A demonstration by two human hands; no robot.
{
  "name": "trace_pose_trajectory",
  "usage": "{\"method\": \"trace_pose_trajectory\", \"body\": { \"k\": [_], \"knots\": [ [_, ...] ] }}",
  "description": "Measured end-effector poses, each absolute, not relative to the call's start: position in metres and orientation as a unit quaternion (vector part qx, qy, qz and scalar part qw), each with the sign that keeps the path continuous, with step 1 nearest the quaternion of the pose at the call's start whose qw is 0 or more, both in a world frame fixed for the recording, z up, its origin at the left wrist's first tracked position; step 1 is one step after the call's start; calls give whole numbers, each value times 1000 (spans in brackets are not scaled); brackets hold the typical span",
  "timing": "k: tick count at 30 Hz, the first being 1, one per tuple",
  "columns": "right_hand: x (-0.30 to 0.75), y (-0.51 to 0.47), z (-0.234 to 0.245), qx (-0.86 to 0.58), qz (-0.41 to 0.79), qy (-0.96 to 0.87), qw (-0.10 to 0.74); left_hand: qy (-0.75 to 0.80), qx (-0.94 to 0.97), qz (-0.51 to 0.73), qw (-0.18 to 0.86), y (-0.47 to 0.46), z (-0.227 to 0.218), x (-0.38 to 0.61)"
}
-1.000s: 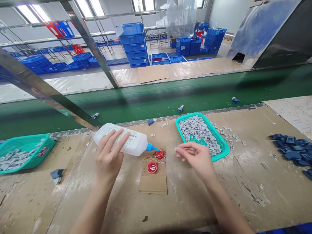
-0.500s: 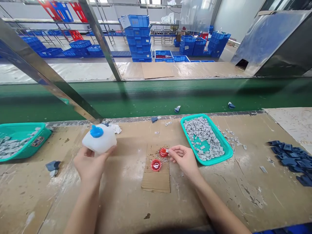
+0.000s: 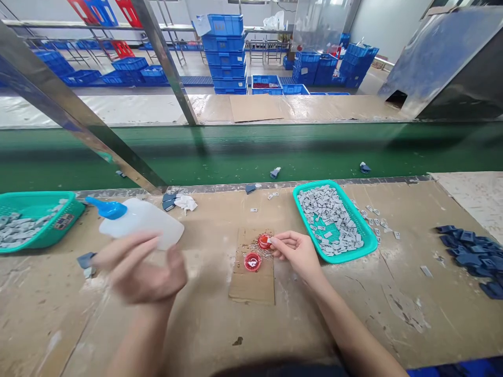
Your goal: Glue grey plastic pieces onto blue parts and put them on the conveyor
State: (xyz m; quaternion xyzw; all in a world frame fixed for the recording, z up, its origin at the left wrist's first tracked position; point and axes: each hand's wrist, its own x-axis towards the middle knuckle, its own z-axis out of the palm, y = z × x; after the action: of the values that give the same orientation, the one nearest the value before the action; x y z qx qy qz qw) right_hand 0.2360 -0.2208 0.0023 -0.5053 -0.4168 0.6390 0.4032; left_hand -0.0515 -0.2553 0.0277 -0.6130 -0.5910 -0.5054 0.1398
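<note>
My left hand [image 3: 143, 267], blurred by motion, is open with its fingers apart. Just beyond it is a white plastic squeeze bottle [image 3: 151, 220] with a blue nozzle, which points left. With its fingertips my right hand [image 3: 294, 254] pinches a small grey plastic piece [image 3: 269, 240] at the edge of a red round cap [image 3: 263, 241]. A second red cap [image 3: 252, 262], with shiny liquid inside, sits slightly nearer to me. Both caps rest on a strip of cardboard [image 3: 251, 290] speckled with small bits.
Right of the caps stands a green basket [image 3: 356, 257] of grey pieces, with loose ones beside it. Dark blue parts [image 3: 469, 256] lie in a heap at far right. Another green basket [image 3: 58, 225] stands left. Beyond the table runs a green conveyor belt [image 3: 236, 152], and a metal post [image 3: 118, 152] slants down at left.
My left hand has let go of the squeeze bottle and drawn back from it. The bottle's nozzle has swung to the left. My right hand stays at the red cap. Parts on the belt have shifted left.
</note>
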Motion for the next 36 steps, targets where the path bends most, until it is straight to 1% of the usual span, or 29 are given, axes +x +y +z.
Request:
{"method": "trace_pose_trajectory", "body": {
  "k": [1,2,5,9,12,16,20,22,24,26,27,30,36],
  "knots": [
    [238,-220,4,-497,649,-409,405,-548,-661,-489,156,-239,32,-36],
    [240,-220,5,-488,661,-398,408,-529,-716,-439,119,-219,34,-20],
    [246,-217,8,-441,727,-329,409,-564,-765,-307,-48,-155,29,16],
    [253,-214,10,-367,820,-203,389,-577,-760,-278,-112,-95,8,32],
    [255,-215,11,-357,828,-188,390,-583,-743,-289,-158,-81,-1,31],
    [254,-218,16,-397,761,-298,417,-589,-697,-340,-228,-100,2,28],
    [253,-222,22,-421,702,-387,425,-575,-638,-395,-326,-144,14,29],
    [254,-223,25,-422,694,-400,426,-547,-575,-436,-425,-169,21,31],
    [255,-224,28,-421,691,-401,429,-503,-469,-480,-545,-191,28,36],
    [254,-225,33,-418,692,-398,434,-468,-374,-509,-618,-207,32,44],
    [254,-226,35,-415,692,-397,437,-465,-355,-519,-623,-214,34,48],
    [250,-229,42,-400,693,-395,451,-476,-360,-543,-591,-226,36,62],
    [245,-230,43,-387,696,-391,462,-506,-408,-530,-544,-235,46,80]
  ]
}}
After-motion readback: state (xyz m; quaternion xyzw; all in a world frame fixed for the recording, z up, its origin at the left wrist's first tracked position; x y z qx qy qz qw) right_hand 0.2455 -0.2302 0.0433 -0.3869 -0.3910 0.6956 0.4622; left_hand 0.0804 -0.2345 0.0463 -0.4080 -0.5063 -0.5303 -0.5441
